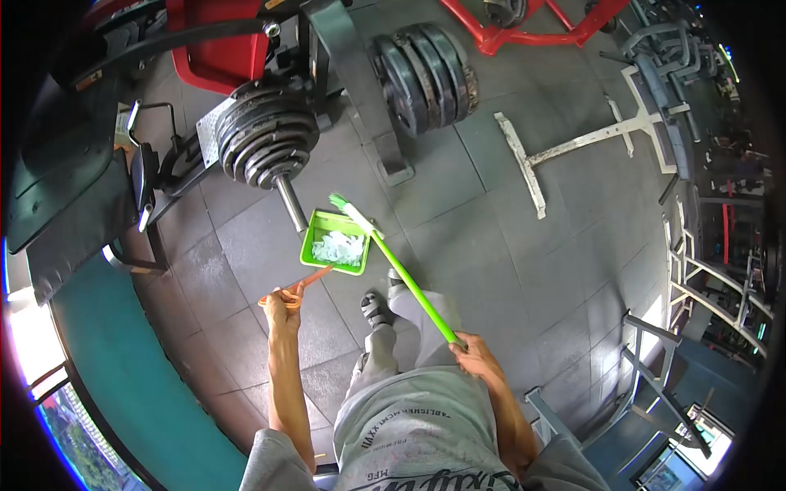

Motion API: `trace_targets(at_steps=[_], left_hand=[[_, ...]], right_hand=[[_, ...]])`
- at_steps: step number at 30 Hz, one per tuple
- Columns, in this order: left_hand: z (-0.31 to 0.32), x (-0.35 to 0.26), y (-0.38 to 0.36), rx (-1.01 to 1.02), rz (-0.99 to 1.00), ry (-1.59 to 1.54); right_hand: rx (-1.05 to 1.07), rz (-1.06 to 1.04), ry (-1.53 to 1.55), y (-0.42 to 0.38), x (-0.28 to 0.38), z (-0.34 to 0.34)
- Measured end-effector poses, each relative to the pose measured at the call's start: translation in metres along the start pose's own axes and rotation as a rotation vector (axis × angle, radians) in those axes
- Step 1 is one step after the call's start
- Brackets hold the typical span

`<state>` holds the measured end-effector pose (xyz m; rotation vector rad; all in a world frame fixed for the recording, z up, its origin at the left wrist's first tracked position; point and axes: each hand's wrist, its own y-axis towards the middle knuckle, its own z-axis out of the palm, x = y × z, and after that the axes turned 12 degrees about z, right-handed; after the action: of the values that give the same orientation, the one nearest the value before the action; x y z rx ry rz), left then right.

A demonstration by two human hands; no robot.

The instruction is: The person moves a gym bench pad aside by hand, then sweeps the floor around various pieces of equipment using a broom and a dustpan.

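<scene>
Green plastic dustpan (335,243), one, with an orange handle (319,276): stood on grey floor tiles (524,270), ahead of the feet, holding a heap of pale scraps (340,247).

Left hand (284,309): fingers closed around the end of the orange handle.

Right hand (477,358): fingers wrapped around the upper part of a green broom stick (413,290). The broom head (350,210), white with green bristles, lay over the dustpan's far right corner; whether it touched the rim could not be told.

Surroundings: dark weight plates (270,135) on a machine, their metal bar end (291,203) jutting to the dustpan's far left edge and crowding that side. Second plate stack (426,78), farther right, beyond a grey post (360,90) with its foot on the tiles. Red frame (524,37) at the far side; worn white stand (585,143) to the right; black padded bench (70,213) at left.

Writing: grey shirt (417,417), "MFG." legible; a curved line above, partly readable, contained "MCML"; large dark script below, cut off and unclear. Plate markings: too small to read.
</scene>
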<state>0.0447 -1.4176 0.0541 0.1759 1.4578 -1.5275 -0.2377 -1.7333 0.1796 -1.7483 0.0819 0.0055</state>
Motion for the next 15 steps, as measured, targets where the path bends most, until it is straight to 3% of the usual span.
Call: trace_targets(at_steps=[6,11,12,15], left_hand=[[0.065,0.013,-0.093,0.147,0.008,-0.064],[0.162,0.051,-0.175,0.252,0.024,0.137],[0.207,0.076,-0.199,0.226,0.018,0.175],[0.267,0.119,-0.227,0.268,0.063,0.125]], right_hand=[[-0.367,-0.385,0.01,0.037,-0.098,-0.041],[-0.285,-0.289,0.32,0.055,-0.122,-0.13],[-0.29,-0.297,0.312,0.068,-0.12,-0.193],[-0.288,-0.215,0.419,0.059,-0.125,-0.267]])
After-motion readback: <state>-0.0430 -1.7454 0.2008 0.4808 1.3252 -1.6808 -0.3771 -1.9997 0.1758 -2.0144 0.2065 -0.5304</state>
